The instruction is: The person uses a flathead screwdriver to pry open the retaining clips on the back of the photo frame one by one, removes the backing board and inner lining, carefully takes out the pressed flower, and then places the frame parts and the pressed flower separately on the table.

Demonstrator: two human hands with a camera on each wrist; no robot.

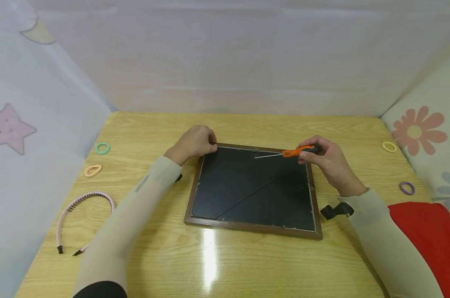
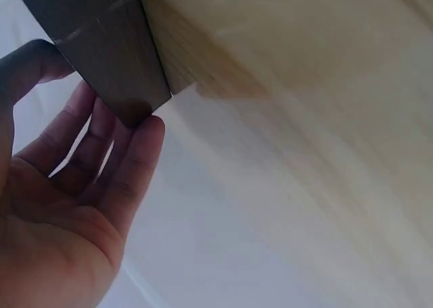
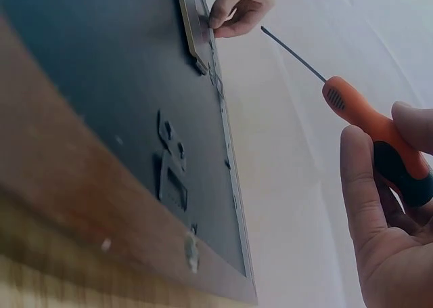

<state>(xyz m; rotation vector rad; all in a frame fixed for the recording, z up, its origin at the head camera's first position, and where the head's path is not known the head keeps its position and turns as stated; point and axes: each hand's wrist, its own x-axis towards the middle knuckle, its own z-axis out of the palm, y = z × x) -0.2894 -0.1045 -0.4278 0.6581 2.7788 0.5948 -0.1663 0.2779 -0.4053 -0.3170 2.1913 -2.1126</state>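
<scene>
A picture frame lies face down on the table, its brown rim around a dark backing board. My left hand holds its far left corner, fingers curled at the rim in the left wrist view. In my right hand is a screwdriver with an orange and black handle, gripped between thumb and fingers. Its thin shaft points left above the backing's far part. The right wrist view shows the screwdriver clear of the board, along with a metal hanger and a stand leg.
On the wooden table, a pinkish headband lies left, near a green ring and an orange ring. At the right edge are a yellow ring and a purple ring. Pale cloth walls surround the table.
</scene>
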